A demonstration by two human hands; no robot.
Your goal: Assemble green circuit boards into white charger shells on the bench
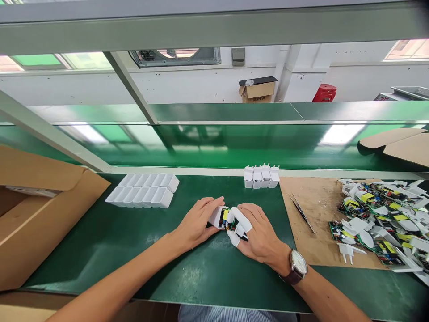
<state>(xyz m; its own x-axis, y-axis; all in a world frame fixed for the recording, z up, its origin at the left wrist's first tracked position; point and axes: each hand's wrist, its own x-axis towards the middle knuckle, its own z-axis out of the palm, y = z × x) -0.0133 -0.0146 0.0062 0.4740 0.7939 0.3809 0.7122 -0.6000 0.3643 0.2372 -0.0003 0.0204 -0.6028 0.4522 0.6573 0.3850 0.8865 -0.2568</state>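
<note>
My left hand (197, 221) is closed around a white charger shell (215, 215) on the green mat (140, 250). My right hand (258, 232), with white finger cots on thumb and forefinger and a watch at the wrist, pinches a small circuit board (225, 219) with a yellow part at the shell's open end. The two hands meet at the middle of the bench. Whether the board is partly inside the shell I cannot tell.
Two rows of empty white shells (142, 190) lie at the left, beside an open cardboard box (36, 214). A few assembled plug units (261, 175) stand by the conveyor belt (234, 147). Tweezers (301, 212) and a heap of boards and plug caps (378, 219) lie on cardboard at the right.
</note>
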